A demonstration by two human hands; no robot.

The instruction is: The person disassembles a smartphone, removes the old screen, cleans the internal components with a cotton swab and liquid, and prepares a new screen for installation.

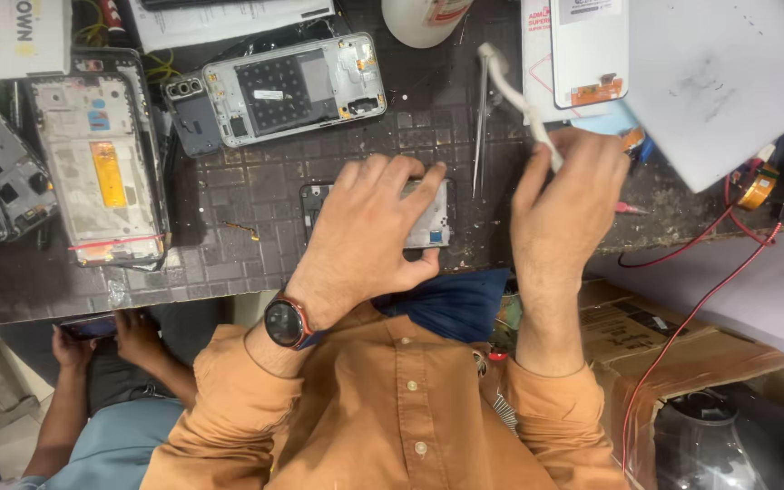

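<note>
— Where's the phone they're working on?

— Flat on the dark grid mat on the desk (229, 195), right in front of them. The left hand (369, 231) lies over the opened phone (428, 222), fingers (415, 181) curled over its top edge and the thumb under the near edge, pinning it down.

— And the other hand?

— The right hand (564, 204) is closed around a white tool (514, 95), pinched in the fingertips, its long end sticking up and away from the phone.

— How far along would you say?

— The back looks already off, since the inner frame shows at the corner. Hard to say what's been done inside; the hand hides most of it. The replacement screen (590, 50) lies apart at the far edge, not yet fitted, and tweezers (481, 118) rest just beside the phone.

— Other handsets?

— Two stripped phone frames (102, 154) (288, 86) lie to the left, untouched. Another person's hands (106, 336) hold a phone below the desk.
</note>
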